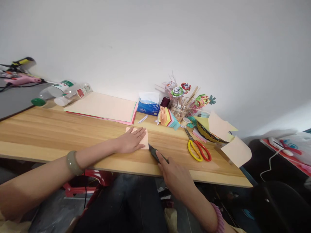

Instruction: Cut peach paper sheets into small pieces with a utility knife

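Note:
My left hand (131, 139) lies flat with its fingers stretched out, pressing on a small light-peach piece of paper (145, 142) on the wooden table. My right hand (173, 173) is closed around a dark utility knife (154, 153), its index finger along the handle. The knife's tip is at the right edge of the paper, close to the left hand's fingers. To the right of the knife lie scissors (198, 149) with one yellow and one red handle.
Large paper sheets (104, 105) are stacked at the back left, beside plastic bottles (60, 92). Along the wall stand a blue tissue pack (148, 105), a fan of coloured paper squares (167, 117) and paper flowers (178, 92). A basket (206, 131) with paper offcuts sits at the right.

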`<act>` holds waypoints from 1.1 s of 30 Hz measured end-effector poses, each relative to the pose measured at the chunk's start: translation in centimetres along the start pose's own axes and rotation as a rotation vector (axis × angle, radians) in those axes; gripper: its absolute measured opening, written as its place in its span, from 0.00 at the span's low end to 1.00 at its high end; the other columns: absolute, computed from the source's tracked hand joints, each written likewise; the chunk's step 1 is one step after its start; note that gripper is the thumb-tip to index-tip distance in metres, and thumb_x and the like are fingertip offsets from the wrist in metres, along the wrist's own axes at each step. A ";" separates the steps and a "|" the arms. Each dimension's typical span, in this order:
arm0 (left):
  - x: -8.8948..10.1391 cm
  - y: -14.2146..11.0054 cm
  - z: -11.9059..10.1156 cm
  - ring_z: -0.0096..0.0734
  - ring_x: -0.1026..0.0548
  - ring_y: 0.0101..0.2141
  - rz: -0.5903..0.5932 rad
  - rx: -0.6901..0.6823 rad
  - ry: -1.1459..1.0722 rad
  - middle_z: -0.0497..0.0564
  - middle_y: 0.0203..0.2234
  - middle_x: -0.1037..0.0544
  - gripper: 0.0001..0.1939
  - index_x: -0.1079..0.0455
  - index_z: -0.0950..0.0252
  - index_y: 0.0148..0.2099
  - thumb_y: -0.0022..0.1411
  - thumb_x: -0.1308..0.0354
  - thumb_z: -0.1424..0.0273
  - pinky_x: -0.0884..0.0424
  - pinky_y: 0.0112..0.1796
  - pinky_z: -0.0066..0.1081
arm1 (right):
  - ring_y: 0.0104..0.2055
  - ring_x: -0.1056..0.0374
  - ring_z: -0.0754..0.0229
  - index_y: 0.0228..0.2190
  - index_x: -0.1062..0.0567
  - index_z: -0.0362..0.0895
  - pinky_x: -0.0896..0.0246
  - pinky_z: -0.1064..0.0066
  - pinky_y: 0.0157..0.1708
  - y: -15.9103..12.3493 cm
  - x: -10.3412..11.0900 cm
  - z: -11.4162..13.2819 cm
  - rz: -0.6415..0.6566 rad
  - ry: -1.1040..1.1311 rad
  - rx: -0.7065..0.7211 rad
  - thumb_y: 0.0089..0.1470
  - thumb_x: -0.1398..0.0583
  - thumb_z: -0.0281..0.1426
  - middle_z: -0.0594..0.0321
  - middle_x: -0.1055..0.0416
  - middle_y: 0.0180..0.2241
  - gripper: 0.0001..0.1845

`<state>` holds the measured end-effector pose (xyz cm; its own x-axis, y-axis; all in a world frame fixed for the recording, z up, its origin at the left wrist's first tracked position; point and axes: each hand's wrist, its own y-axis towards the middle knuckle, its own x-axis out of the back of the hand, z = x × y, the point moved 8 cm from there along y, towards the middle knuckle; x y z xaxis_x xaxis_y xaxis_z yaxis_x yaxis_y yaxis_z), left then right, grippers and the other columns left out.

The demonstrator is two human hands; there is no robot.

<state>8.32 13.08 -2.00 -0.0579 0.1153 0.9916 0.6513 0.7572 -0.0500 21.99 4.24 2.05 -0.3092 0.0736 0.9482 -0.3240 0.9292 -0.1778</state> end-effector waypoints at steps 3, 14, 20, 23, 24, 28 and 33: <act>0.0 0.0 0.0 0.41 0.64 0.64 0.004 0.001 -0.005 0.63 0.64 0.63 0.35 0.65 0.75 0.67 0.67 0.70 0.54 0.62 0.59 0.50 | 0.33 0.28 0.55 0.61 0.51 0.52 0.39 0.69 0.26 0.1 0.0 0.0 -0.005 0.004 -0.010 0.63 0.55 0.34 0.55 0.30 0.40 0.26; 0.0 0.1 0.0 0.41 0.63 0.64 -0.012 -0.010 -0.015 0.63 0.64 0.62 0.34 0.66 0.71 0.67 0.67 0.69 0.54 0.62 0.58 0.49 | 0.34 0.28 0.53 0.61 0.49 0.49 0.37 0.66 0.27 1.0 0.7 0.1 -0.020 0.037 0.001 0.63 0.56 0.33 0.53 0.29 0.40 0.26; 0.2 0.0 -0.2 0.42 0.63 0.64 -0.001 -0.004 -0.009 0.63 0.64 0.62 0.35 0.65 0.74 0.67 0.67 0.70 0.54 0.61 0.58 0.49 | 0.34 0.28 0.53 0.61 0.48 0.48 0.38 0.66 0.28 1.6 1.0 0.2 -0.046 0.049 0.001 0.63 0.55 0.33 0.54 0.29 0.39 0.25; 0.3 0.0 -0.2 0.42 0.63 0.64 -0.002 0.001 -0.013 0.63 0.64 0.62 0.34 0.64 0.74 0.67 0.68 0.69 0.55 0.62 0.59 0.49 | 0.35 0.28 0.54 0.61 0.48 0.48 0.38 0.67 0.28 1.8 1.1 0.1 -0.057 0.055 0.005 0.63 0.55 0.33 0.54 0.29 0.39 0.25; 0.3 0.0 -0.2 0.42 0.63 0.64 -0.003 0.002 -0.016 0.63 0.64 0.62 0.34 0.64 0.74 0.67 0.68 0.69 0.55 0.62 0.59 0.49 | 0.35 0.28 0.54 0.61 0.48 0.47 0.38 0.68 0.28 1.9 1.1 0.1 -0.060 0.056 0.005 0.63 0.55 0.33 0.54 0.29 0.39 0.25; 0.3 0.0 -0.2 0.42 0.63 0.64 -0.010 0.002 -0.027 0.63 0.64 0.62 0.34 0.64 0.73 0.67 0.68 0.68 0.55 0.61 0.59 0.49 | 0.36 0.28 0.56 0.61 0.48 0.47 0.39 0.70 0.28 2.4 1.1 0.0 -0.062 0.060 0.006 0.63 0.55 0.32 0.53 0.29 0.41 0.25; 0.3 0.0 -0.1 0.42 0.63 0.64 -0.008 0.005 -0.035 0.63 0.64 0.63 0.34 0.64 0.72 0.67 0.68 0.67 0.56 0.62 0.59 0.49 | 0.35 0.28 0.56 0.60 0.47 0.47 0.40 0.70 0.28 2.8 1.3 -0.1 -0.065 0.057 0.000 0.63 0.54 0.32 0.53 0.28 0.40 0.25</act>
<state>8.42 13.04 -1.70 -0.0896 0.1311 0.9873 0.6468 0.7615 -0.0424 20.74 6.98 2.82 -0.2361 0.0334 0.9712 -0.3415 0.9328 -0.1151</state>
